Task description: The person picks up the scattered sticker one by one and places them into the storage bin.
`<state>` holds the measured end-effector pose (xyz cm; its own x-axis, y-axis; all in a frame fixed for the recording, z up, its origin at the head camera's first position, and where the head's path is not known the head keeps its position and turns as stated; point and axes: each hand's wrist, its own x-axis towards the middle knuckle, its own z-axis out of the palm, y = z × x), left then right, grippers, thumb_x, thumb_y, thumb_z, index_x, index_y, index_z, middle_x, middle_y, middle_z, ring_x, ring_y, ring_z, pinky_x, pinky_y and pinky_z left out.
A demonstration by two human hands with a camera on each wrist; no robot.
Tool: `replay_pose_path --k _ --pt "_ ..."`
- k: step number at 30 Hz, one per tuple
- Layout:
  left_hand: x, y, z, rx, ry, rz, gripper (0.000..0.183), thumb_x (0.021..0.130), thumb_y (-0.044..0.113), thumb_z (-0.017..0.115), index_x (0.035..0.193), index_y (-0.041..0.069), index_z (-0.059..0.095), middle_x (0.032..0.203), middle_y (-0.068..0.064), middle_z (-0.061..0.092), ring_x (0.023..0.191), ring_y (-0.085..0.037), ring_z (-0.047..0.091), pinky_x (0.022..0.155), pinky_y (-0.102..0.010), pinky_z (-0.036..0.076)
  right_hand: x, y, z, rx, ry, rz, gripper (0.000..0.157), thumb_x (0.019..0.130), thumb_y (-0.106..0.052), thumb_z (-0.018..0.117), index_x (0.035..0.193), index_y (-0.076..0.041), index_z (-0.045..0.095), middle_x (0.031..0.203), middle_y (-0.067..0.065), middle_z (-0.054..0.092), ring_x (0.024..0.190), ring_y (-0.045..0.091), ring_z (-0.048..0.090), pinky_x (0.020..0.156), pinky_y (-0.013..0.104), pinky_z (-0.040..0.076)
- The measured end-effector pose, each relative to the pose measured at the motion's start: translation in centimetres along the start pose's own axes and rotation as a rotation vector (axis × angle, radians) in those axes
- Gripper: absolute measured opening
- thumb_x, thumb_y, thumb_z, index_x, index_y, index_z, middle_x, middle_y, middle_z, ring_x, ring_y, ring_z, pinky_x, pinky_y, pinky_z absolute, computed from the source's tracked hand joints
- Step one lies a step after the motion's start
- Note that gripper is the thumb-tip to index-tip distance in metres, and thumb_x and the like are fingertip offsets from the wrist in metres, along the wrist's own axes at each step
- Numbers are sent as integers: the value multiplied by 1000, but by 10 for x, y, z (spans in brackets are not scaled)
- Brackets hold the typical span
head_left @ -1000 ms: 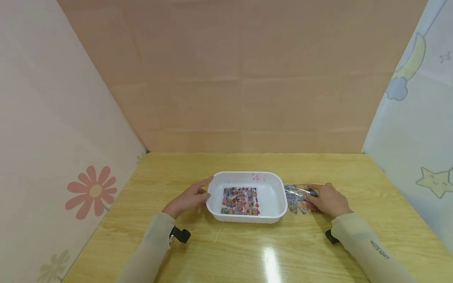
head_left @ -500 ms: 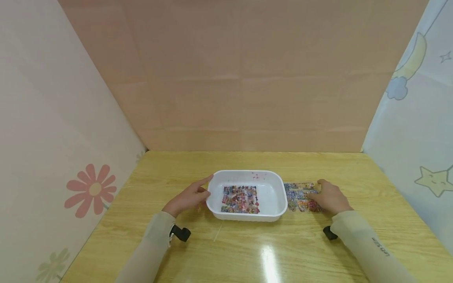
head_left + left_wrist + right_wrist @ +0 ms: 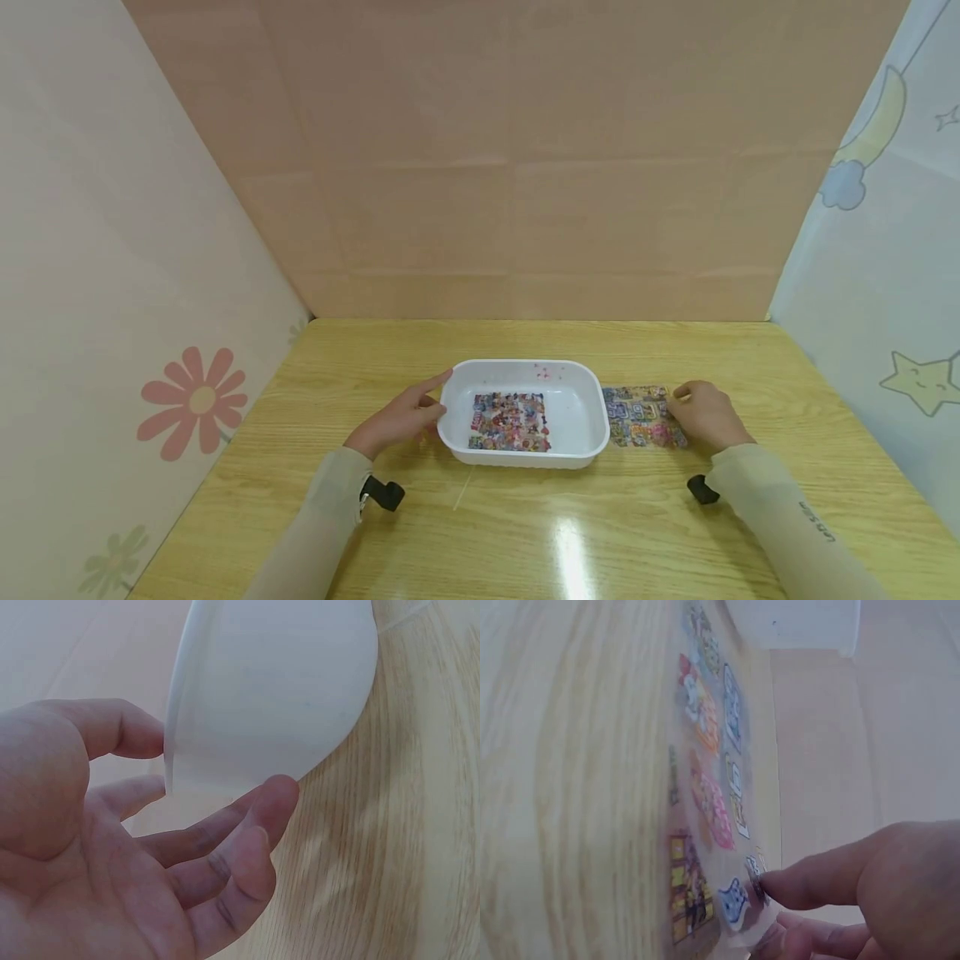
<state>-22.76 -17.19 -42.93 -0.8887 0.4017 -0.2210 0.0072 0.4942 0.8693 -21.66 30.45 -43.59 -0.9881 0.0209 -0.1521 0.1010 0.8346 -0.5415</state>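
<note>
A white plastic basin (image 3: 576, 421) with rounded corners stands on the table. Inside it, toward the left, lies a colourful sticker sheet (image 3: 508, 423). My left hand (image 3: 393, 421) holds the basin's left end, with thumb and index finger at the rim in the left wrist view and the other fingers curled below. Right of the basin, a second, see-through sticker sheet (image 3: 637, 417) lies near its wall. My right hand (image 3: 707, 414) pinches this sheet's right edge. In the right wrist view the thumb (image 3: 802, 881) is on top, and the other fingers are partly hidden behind the edge.
The wooden table (image 3: 480, 542) ends at a tan back panel (image 3: 510, 208), with patterned side panels left and right. A thin pale strip (image 3: 463, 487) lies in front of the basin. Pink marks (image 3: 544, 372) show on the basin's back wall.
My right hand has drawn back rightward from over the second sheet to its right edge, uncovering more of the stickers. The left hand and basin stay in place.
</note>
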Motion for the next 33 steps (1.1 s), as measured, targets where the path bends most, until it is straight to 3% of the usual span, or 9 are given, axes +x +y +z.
replay_pose_path --k 6,13,20,23,25,29,33 --pt "2 0 -1 0 -10 15 62 104 20 50 160 29 24 119 -19 64 87 -29 65 64 -39 51 -1 2 -5 81 -28 44 44 103 -18 46 129 15 54 120 33 60 87 31 61 72 44 50" --pt "0 0 -1 0 -8 16 62 104 19 49 161 27 24 119 -20 64 86 -29 64 63 -39 51 0 6 -10 114 -37 37 45 104 -20 47 127 17 56 128 38 54 116 52 52 89 58 47" --pt "2 -1 0 1 4 10 62 104 21 50 160 30 25 120 -18 64 88 -28 65 65 -39 52 1 10 -13 137 -38 33 47 105 -20 45 129 19 53 128 38 53 114 51 53 88 56 48" --pt "2 -2 -1 5 0 16 62 104 22 50 160 29 25 121 -18 64 89 -27 66 67 -38 52 0 9 -14 167 -42 33 46 105 -19 44 129 20 53 125 37 55 104 41 58 79 45 50" --pt "2 -2 -1 8 -4 20 62 104 22 50 160 29 24 120 -19 64 89 -27 66 67 -38 52 -1 8 -15 201 -48 39 46 105 -18 44 130 20 51 120 35 58 87 32 59 69 39 49" --pt "1 -2 -1 10 -6 21 62 105 22 49 161 29 23 120 -18 64 89 -27 66 67 -39 52 -3 6 -17 257 -62 65 49 106 -20 43 133 20 48 107 25 61 63 16 47 55 32 43" --pt "0 -1 -1 7 3 15 62 104 22 50 160 31 25 119 -17 64 88 -27 66 67 -39 52 -4 5 -19 286 -73 69 49 107 -22 42 133 19 47 100 16 61 65 16 48 56 33 45"
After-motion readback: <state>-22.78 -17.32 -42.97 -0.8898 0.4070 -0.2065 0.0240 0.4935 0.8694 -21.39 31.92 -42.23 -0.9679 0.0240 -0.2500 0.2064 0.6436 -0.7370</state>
